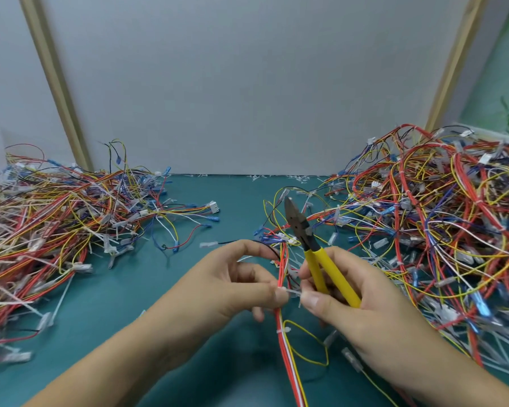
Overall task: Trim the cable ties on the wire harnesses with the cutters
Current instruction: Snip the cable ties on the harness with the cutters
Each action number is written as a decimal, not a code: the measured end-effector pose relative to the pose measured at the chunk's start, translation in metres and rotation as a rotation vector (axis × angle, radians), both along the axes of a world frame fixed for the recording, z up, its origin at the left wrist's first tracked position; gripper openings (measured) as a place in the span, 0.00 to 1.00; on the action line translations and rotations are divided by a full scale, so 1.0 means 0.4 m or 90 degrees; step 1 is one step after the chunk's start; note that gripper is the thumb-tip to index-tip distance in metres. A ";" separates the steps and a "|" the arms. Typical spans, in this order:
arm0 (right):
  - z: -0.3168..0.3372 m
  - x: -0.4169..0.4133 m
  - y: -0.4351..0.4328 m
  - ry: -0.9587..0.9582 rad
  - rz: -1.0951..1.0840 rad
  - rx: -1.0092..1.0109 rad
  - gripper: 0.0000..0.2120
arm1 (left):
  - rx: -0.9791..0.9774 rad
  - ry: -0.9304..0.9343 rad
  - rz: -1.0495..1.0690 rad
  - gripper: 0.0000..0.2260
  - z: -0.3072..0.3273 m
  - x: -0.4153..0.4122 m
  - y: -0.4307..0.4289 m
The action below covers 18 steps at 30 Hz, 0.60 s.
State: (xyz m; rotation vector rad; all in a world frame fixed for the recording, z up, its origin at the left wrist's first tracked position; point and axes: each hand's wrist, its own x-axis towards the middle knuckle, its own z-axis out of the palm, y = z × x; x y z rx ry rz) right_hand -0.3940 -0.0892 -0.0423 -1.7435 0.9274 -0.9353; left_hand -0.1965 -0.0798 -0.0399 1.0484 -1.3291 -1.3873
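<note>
Surface: teal mat (188, 289) over the bench, pale panel (247, 83) standing along its far edge.
Fingertips: thumb and forefinger of both hands meet on one white cable tie (291, 292), pinching it from either side.
Cable tie: wrapped round the held harness at the centre of the mat, its short tail sticking out sideways between the two thumbs.
Left hand (241, 286): closed in a pinch on the tie and the wires beneath it; the other fingers curl loosely behind.
Right hand (350, 301): thumb and forefinger on the tie, the remaining fingers wrapped round the yellow handles.
Cutters (309, 239): held in the right hand, dark head pointing up and away from the tie, blades together and touching nothing.
Held harness (285, 348): red, white and yellow wires running from the near edge of the mat up through the fingers; a second tie sits lower on it.
Left pile (56, 218): tangled harnesses to the left of the hands.
Right pile (438, 215): larger heap to their right.
</note>
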 end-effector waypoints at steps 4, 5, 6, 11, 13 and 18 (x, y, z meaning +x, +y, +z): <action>0.002 -0.008 -0.004 -0.008 -0.090 -0.061 0.08 | -0.022 -0.021 0.007 0.24 0.015 0.021 -0.002; 0.010 -0.012 -0.005 -0.013 -0.133 -0.093 0.03 | -0.035 -0.015 0.024 0.24 0.019 0.025 -0.004; 0.018 -0.019 -0.005 -0.016 -0.172 -0.127 0.05 | -0.052 -0.005 0.046 0.25 0.022 0.028 -0.006; 0.034 -0.026 0.010 -0.034 -0.163 -0.128 0.26 | -0.128 0.091 0.173 0.26 0.032 0.044 -0.020; 0.025 -0.010 0.016 -0.020 -0.102 -0.018 0.25 | -0.142 0.096 0.185 0.26 0.032 0.047 -0.019; 0.013 0.016 0.020 0.023 -0.039 0.142 0.26 | -0.161 0.064 0.166 0.28 0.025 0.037 -0.013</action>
